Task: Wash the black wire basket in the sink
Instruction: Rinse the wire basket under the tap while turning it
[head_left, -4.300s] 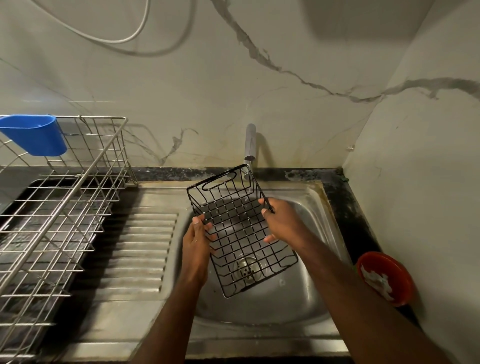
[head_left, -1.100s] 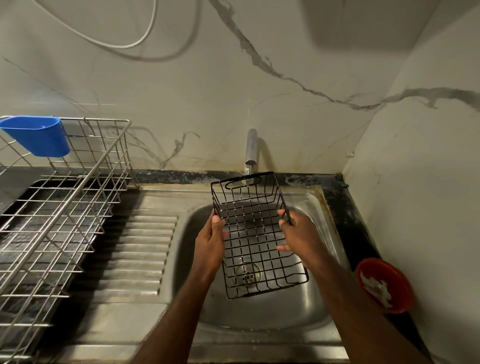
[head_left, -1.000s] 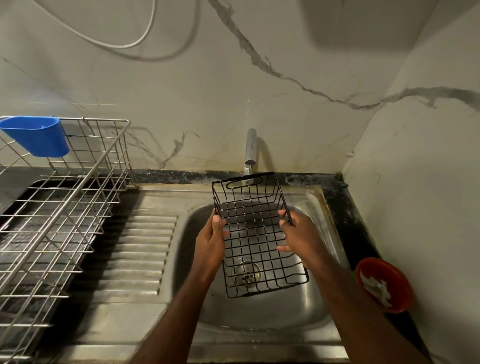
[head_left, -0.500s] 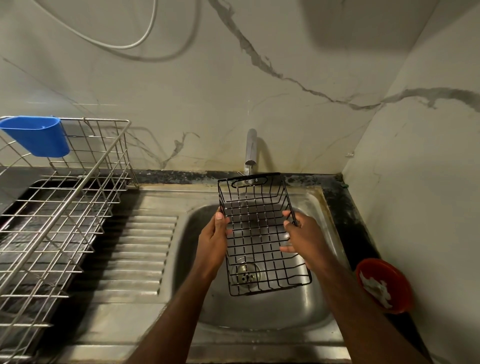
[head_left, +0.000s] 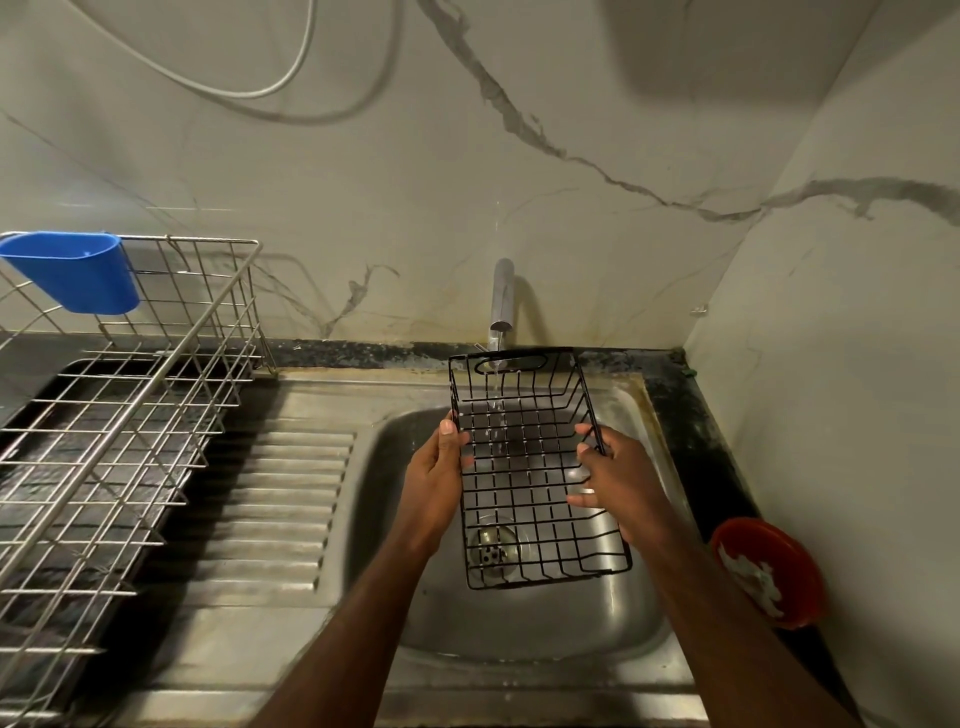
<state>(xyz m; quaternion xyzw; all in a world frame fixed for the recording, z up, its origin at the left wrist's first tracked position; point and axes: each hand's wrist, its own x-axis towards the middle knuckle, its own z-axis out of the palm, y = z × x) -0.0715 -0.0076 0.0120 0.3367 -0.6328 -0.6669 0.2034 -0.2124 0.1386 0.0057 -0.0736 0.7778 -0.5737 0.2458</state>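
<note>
The black wire basket (head_left: 524, 467) is held over the steel sink (head_left: 519, 629), tilted with its far handled end under the tap (head_left: 502, 301). A thin stream of water falls from the tap through the basket's far end. My left hand (head_left: 439, 467) grips the basket's left rim, thumb on top. My right hand (head_left: 618, 478) grips the right rim, fingers curled over the wire. The drain (head_left: 491, 545) shows through the basket's mesh.
A steel dish rack (head_left: 104, 415) with a blue plastic cup (head_left: 72, 270) hung on it stands at the left, past the ribbed draining board (head_left: 280, 509). A red bowl (head_left: 769, 571) sits on the dark counter at the right, close to the side wall.
The basket has moved to the right and turned straighter, so its far end now sits under the tap's stream. Both hands have kept their grip on its sides.
</note>
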